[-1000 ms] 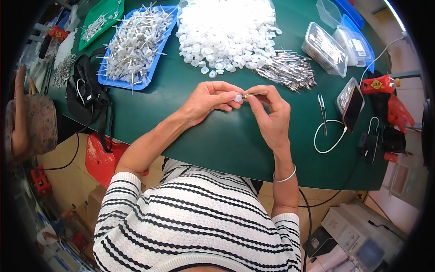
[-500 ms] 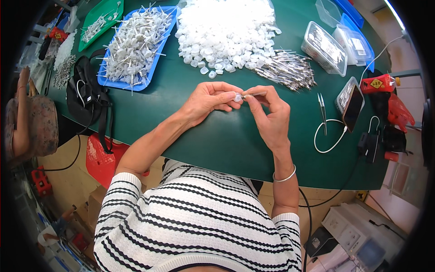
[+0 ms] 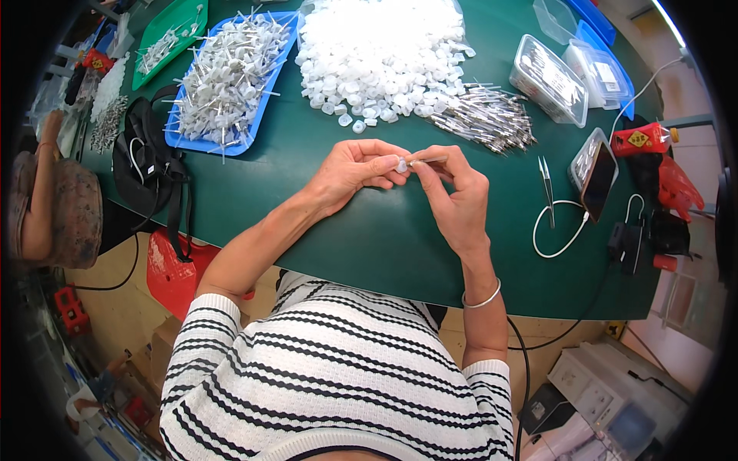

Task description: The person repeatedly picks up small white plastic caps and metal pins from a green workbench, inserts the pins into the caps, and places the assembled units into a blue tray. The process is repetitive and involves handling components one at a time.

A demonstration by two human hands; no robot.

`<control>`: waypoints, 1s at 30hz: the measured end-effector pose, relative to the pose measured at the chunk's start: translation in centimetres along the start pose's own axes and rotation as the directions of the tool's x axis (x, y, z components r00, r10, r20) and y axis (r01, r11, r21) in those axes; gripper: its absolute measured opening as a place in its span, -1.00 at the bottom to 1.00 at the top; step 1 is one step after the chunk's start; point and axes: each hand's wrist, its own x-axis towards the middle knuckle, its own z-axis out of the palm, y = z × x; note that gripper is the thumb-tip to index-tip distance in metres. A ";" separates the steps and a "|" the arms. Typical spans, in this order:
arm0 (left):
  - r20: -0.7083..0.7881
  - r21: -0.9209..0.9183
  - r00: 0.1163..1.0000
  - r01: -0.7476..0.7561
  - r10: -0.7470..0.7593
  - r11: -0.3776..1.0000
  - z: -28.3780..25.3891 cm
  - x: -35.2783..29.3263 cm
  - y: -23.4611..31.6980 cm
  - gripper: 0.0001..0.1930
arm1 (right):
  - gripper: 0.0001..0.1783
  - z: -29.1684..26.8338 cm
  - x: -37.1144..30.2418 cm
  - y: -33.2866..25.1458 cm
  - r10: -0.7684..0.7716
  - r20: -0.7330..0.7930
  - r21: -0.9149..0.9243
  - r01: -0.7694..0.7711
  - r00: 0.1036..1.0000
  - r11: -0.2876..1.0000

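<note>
A person in a striped top sits at a green counter [image 3: 369, 230] with both hands held up over it, close together. The left hand [image 3: 350, 173] pinches a small white cap [image 3: 401, 164] with its fingers closed tight on it. The right hand [image 3: 457, 196] holds a thin metal pin [image 3: 427, 160], and its fingers are clamped on the pin too. The tip of the pin touches the cap, right between the two hands. The right wrist wears a thin silver bracelet [image 3: 483, 298].

Behind the hands lies a big heap of white caps [image 3: 377, 46], with a few loose ones near its edge. Just beside the heap, on the right, is a pile of metal pins [image 3: 484, 119]. On the left sits a blue tray [image 3: 227, 84] full of white pieces with pins sticking out. Further left is a green tray [image 3: 165, 34] with a few more pieces in it.

To the right of the hands lie tweezers [image 3: 547, 184], a white cable [image 3: 557, 230] in a loop, and a phone [image 3: 598, 178] leaning up. Clear plastic boxes [image 3: 550, 77] stand behind the phone. A black bag [image 3: 150, 165] rests at the left edge of the counter, near the blue tray.
</note>
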 end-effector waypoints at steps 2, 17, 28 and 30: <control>-0.005 -0.006 1.000 0.006 -0.006 1.000 0.2 -0.1 0.1 -0.72 | -0.89 0.0 0.0 -0.1 0.016 0.000 0.010 -0.016 1.000 1.000; -0.048 0.161 0.946 -0.310 0.321 0.937 0.7 -0.5 -0.2 -0.70 | -0.84 -1.5 0.5 -1.5 -0.076 0.029 -0.289 0.081 0.997 0.954; 0.004 0.164 0.958 -0.283 0.286 0.945 0.8 -0.7 -0.1 -0.71 | -0.92 -0.9 0.0 -0.9 -0.059 0.114 -0.400 0.100 0.992 0.911; 0.030 0.182 0.961 -0.276 0.275 0.944 0.6 -0.6 -0.1 -0.72 | -0.92 -0.8 -0.1 -0.8 -0.069 0.107 -0.398 0.107 0.992 0.911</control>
